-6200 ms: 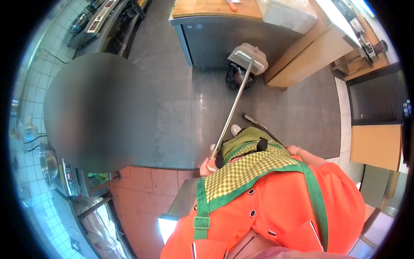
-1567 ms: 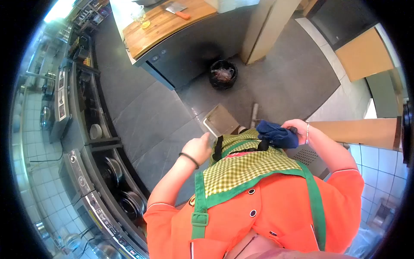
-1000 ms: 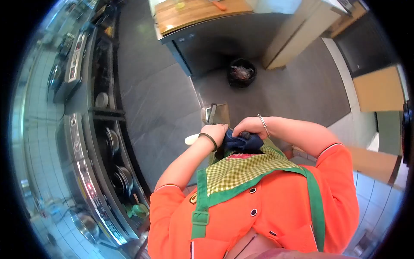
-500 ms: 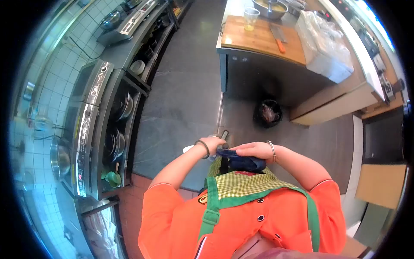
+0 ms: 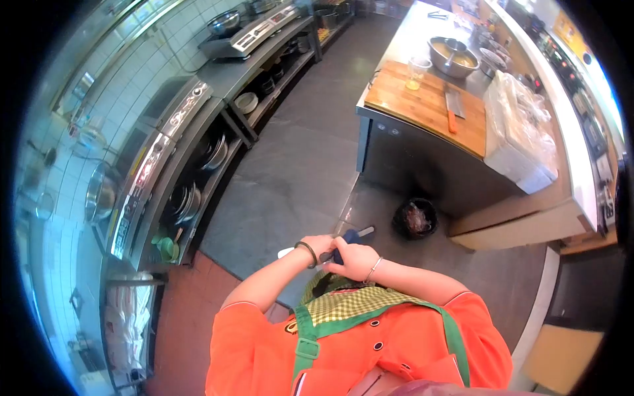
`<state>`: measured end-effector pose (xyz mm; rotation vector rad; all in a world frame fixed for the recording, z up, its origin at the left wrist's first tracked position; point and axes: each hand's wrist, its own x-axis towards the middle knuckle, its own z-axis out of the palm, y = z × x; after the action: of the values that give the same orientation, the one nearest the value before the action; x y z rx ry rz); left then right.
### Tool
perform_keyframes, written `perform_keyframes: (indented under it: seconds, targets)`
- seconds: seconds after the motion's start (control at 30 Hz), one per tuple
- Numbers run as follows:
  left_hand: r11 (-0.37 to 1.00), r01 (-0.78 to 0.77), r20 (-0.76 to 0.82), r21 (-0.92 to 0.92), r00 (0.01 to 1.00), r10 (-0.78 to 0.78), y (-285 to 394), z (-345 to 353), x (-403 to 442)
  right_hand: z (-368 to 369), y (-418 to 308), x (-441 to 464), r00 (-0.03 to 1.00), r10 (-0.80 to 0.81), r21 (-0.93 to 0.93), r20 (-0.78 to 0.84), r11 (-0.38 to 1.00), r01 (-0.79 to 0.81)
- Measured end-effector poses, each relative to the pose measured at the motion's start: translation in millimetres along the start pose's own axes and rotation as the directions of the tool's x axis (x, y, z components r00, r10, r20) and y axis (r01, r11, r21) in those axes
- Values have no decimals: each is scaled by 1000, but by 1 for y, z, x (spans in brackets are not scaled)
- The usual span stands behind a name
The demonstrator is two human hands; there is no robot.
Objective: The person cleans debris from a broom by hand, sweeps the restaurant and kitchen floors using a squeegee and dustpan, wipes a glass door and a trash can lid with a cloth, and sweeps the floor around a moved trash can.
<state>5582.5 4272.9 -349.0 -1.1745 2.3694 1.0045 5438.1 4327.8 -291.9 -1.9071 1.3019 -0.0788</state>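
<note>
Close together in front of my apron (image 5: 343, 305), my two hands meet around a bunched dark blue cloth (image 5: 350, 236). A slim tool (image 5: 365, 231) with a pale grey end sticks out of the cloth to the right; its kind is not clear. My left hand (image 5: 319, 247) is closed at the tool's other end, its fingers partly hidden. My right hand (image 5: 356, 261) is closed on the cloth, wrapped around the tool. Beside my left wrist, part of a white object (image 5: 284, 253) shows below the hands.
A counter to the right bears a cutting board (image 5: 403, 99), an orange-handled cleaver (image 5: 453, 112), a plastic cup (image 5: 417, 72) and a metal bowl (image 5: 462, 63). Below is a black-lined bin (image 5: 415, 219). Cooktops (image 5: 158, 148) and shelves of pans line the left.
The cloth, hanging loosely from my right hand before, is now gathered around the tool. My hands have come closer together, and the tool points more to the right. The view has tilted up.
</note>
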Motion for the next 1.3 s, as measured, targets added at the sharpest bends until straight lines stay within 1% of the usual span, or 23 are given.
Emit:
perform_keyframes:
  seconds: [0.07, 0.13, 0.2, 0.27, 0.33, 0.37, 0.47, 0.5, 0.53, 0.6, 0.63, 0.73, 0.77, 0.8, 0.9, 0.97, 1.03, 1.07, 1.1, 1.13, 1.2, 1.27, 1.3]
  targets:
    - [990, 97, -22, -107, 995, -100, 2, -15, -12, 15, 29, 17, 991, -122, 209, -55, 969, 131]
    - [998, 28, -124, -50, 992, -34, -10, -19, -22, 1, 31, 25, 996, 43, 493, 75, 867, -74]
    - [995, 42, -176, -88, 983, -57, -19, -31, -32, -16, 13, 37, 899, 186, 860, 397, 267, -436]
    - [987, 71, -213, -143, 972, -100, -41, -29, -24, -11, 4, 65, 819, 242, 805, 520, 184, -565]
    - [967, 110, -255, -230, 952, -169, -62, -24, -13, 13, 4, 106, 806, 119, 810, 579, 22, -585]
    - [939, 246, -205, -239, 933, -296, -67, -30, -10, 15, -4, 124, 753, 87, 758, 652, -61, -650]
    - [986, 73, -311, -153, 943, -118, -116, -38, -9, 26, -3, 171, 774, -9, 770, 633, -90, -631]
    - [982, 40, -394, -185, 912, -111, -135, -38, -8, 42, 30, 192, 744, -184, 712, 642, -219, -668]
    - [986, 31, -380, -163, 920, -92, -167, -63, -17, -6, -5, 195, 740, 131, 739, 659, -297, -605]
    - [933, 188, -366, -306, 882, -297, -210, -103, -35, -26, 11, 218, 747, 193, 742, 636, -422, -521]
    - [931, 97, -483, -352, 833, -270, -247, -98, -35, -23, 42, 227, 775, 216, 765, 594, -451, -460]
    - [897, 146, -497, -416, 789, -360, -302, -133, -50, -61, 33, 230, 843, 150, 765, 517, -522, -377]
    - [885, 154, -494, -440, 781, -382, -316, -142, -51, -65, 25, 241, 816, 325, 822, 478, -493, -285]
    - [870, 164, -494, -464, 768, -408, -327, -154, -48, -69, 28, 252, 831, 319, 837, 455, -471, -278]
    - [832, 243, -424, -498, 769, -478, -349, -195, -35, -42, 97, 302, 742, 476, 877, 473, -341, -340]
    - [839, 222, -444, -496, 766, -465, -371, -210, -15, -29, 163, 338, 516, 741, 756, 429, 19, -654]
    - [860, 197, -535, -470, 712, -455, -403, -222, 17, -24, 209, 392, 562, 710, 788, 423, 18, -615]
    - [778, 205, -477, -594, 689, -546, -404, -244, 25, -26, 223, 411, 602, 675, 811, 425, 11, -585]
    - [784, 158, -515, -601, 673, -531, -420, -255, 40, -114, 96, 415, 422, 740, 818, 524, -297, -493]
    - [791, 109, -559, -602, 650, -515, -436, -267, 53, -116, 115, 433, 427, 731, 817, 532, -311, -486]
    - [781, 69, -578, -620, 634, -514, -445, -312, 78, -130, 166, 479, 507, 656, 815, 560, -545, -195]
    - [678, 114, -473, -726, 634, -612, -439, -362, 98, -152, 209, 514, 587, 607, 827, 536, -518, -219]
    - [654, 45, -480, -755, 642, -598, -451, -379, 116, -159, 235, 538, 556, 614, 748, 560, -664, -20]
